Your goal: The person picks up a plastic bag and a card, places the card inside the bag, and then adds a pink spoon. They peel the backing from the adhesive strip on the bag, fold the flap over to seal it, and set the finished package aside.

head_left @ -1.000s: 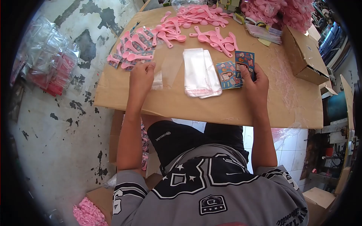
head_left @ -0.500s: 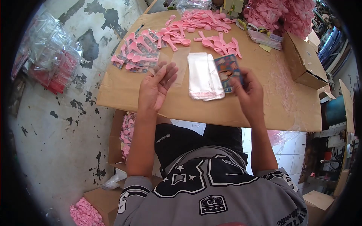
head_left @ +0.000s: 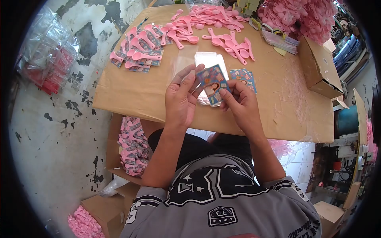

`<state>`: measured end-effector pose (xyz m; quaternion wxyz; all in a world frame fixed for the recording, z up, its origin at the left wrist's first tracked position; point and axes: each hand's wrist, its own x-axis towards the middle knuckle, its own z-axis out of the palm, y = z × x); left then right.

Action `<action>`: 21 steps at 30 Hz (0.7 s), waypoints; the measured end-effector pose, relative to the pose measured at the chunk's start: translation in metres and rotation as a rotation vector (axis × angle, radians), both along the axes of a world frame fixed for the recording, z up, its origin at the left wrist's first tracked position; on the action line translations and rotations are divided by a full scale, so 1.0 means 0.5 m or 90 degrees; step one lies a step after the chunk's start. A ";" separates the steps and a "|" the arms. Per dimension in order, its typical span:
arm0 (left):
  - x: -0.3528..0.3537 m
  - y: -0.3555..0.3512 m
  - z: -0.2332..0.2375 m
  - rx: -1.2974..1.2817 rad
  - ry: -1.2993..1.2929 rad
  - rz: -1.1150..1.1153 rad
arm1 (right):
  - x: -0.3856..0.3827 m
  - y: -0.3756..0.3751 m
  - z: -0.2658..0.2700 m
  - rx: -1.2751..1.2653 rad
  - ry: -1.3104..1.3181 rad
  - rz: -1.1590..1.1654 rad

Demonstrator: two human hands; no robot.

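In the head view, the right hand [head_left: 243, 101], just right of the frame's centre, clamps a printed blue card [head_left: 214, 84] between thumb and fingers, the card tilted, its upper left corner close by the fingertips of the left hand [head_left: 181, 99]. The left hand is raised palm up with fingers partly curled and thumb up; whether it grips a clear film beside it cannot be told. The card hovers over a stack of clear bags [head_left: 206, 58] on the brown table [head_left: 135, 93], partly hiding it. Just right of the stack lie more blue cards [head_left: 249, 79], partly behind the right hand. In the upper left of the frame, pink spoons [head_left: 145, 37] rest on printed cards; at upper centre lies a heap of loose spoons [head_left: 216, 16], with a smaller group [head_left: 234, 43] below and to its right. A cardboard box [head_left: 320, 67] stands at the table's right side, below a large bundle of pink pieces [head_left: 297, 18] in the upper right.
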<state>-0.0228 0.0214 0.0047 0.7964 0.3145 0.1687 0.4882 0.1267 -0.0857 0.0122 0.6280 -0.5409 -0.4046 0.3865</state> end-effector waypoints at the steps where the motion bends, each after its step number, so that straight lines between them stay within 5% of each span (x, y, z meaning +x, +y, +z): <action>1: 0.004 -0.002 -0.002 0.000 -0.002 0.001 | 0.003 -0.002 0.002 -0.028 -0.027 0.031; 4: 0.012 -0.017 0.012 0.006 0.010 -0.007 | 0.022 -0.012 0.011 -0.085 -0.033 0.116; 21: 0.021 -0.055 -0.025 0.054 0.004 0.008 | -0.036 0.043 -0.003 0.053 0.128 -0.017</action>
